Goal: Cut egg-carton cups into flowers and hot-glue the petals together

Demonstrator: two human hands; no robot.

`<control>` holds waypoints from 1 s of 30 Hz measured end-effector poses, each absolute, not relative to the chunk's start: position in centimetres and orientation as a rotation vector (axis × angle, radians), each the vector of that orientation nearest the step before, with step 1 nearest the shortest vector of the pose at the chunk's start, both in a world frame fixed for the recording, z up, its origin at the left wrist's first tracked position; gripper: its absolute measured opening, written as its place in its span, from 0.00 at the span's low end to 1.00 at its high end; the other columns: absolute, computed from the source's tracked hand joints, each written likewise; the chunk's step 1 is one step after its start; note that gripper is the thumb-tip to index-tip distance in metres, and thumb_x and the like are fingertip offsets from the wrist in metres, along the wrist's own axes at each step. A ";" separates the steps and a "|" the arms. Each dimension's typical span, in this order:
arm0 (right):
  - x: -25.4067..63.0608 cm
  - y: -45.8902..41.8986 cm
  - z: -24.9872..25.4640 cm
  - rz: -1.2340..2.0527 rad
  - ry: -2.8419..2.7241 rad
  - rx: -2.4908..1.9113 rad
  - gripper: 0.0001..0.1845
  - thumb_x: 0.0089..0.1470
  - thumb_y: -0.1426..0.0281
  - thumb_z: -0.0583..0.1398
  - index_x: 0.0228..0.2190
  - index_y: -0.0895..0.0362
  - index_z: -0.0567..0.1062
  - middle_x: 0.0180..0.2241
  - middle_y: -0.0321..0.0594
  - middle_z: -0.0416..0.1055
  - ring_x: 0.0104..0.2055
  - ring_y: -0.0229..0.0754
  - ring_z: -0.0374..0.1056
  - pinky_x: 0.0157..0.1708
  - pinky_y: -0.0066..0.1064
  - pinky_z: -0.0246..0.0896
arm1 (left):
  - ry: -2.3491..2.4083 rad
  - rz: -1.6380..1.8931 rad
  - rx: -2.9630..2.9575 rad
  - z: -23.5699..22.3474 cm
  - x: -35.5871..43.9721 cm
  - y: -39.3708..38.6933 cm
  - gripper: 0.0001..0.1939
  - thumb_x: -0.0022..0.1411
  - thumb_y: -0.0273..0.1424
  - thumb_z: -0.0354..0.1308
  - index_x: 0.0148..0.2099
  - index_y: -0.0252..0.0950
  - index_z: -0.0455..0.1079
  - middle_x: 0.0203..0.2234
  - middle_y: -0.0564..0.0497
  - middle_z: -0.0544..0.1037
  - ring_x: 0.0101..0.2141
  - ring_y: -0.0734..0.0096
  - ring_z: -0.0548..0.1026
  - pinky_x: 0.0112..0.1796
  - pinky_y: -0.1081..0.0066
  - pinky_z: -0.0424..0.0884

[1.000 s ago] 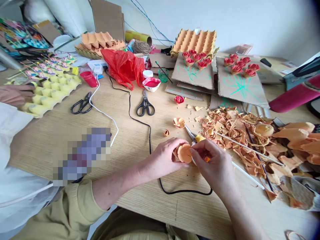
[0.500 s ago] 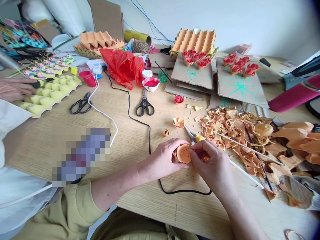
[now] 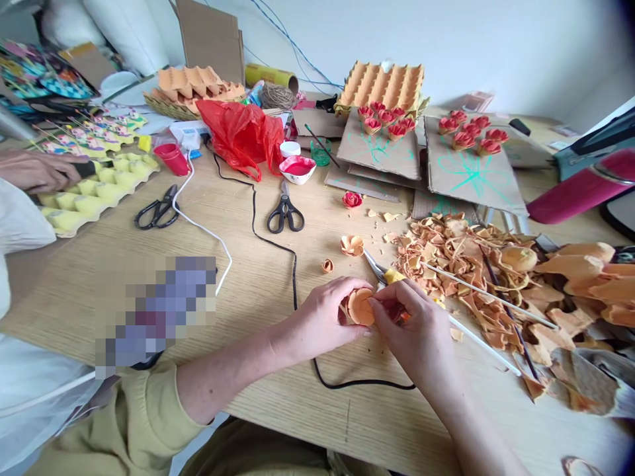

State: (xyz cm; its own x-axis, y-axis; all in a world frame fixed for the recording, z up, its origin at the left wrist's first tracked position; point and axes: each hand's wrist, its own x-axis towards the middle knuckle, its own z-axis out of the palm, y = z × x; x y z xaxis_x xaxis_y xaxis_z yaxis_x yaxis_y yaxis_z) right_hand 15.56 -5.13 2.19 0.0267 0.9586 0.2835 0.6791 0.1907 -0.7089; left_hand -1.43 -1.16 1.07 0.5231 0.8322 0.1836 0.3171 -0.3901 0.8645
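Between my two hands is an orange egg-carton flower (image 3: 360,307) with rounded petals. My left hand (image 3: 322,315) is closed around its left side, thumb below and fingers above. The thumb and forefinger of my right hand (image 3: 415,322) pinch a petal at the right edge. Just beyond the hands lie a small curled bud (image 3: 327,266) and an open orange flower (image 3: 352,245). Pliers with yellow grips (image 3: 380,270) rest partly behind my right hand. A red painted flower (image 3: 352,199) sits farther back.
Carton scraps (image 3: 461,264) pile up at the right. Black scissors (image 3: 285,210) and a bowl of red paint (image 3: 297,169) stand ahead. Red flowers sit on cardboard sheets (image 3: 471,172). A black cord (image 3: 296,277) crosses the table. At far left, another person's hand (image 3: 44,170) is over a yellow egg tray (image 3: 99,195).
My hands stay on the flower, its face turned slightly. The view has shifted a little. The other person's hand has moved right along the yellow tray.
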 end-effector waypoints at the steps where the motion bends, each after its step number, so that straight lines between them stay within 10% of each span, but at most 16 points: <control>1: 15.6 -5.2 2.2 0.457 -1.728 -1.552 0.07 0.57 0.73 0.60 0.27 0.54 0.72 0.27 0.36 0.68 0.25 0.37 0.65 0.25 0.28 0.62 | 0.942 0.793 1.930 1.1 -1.4 -1.2 0.24 0.49 0.23 0.70 0.49 0.37 0.70 0.44 0.48 0.80 0.42 0.63 0.78 0.46 0.67 0.73; 30: 16.5 -4.8 2.6 0.913 -1.480 -1.507 0.10 0.58 0.62 0.61 0.34 0.55 0.77 0.30 0.40 0.77 0.28 0.40 0.71 0.25 0.28 0.63 | 0.747 0.635 1.381 0.8 -1.9 -0.1 0.26 0.52 0.24 0.68 0.54 0.34 0.68 0.44 0.46 0.77 0.42 0.67 0.77 0.43 0.69 0.74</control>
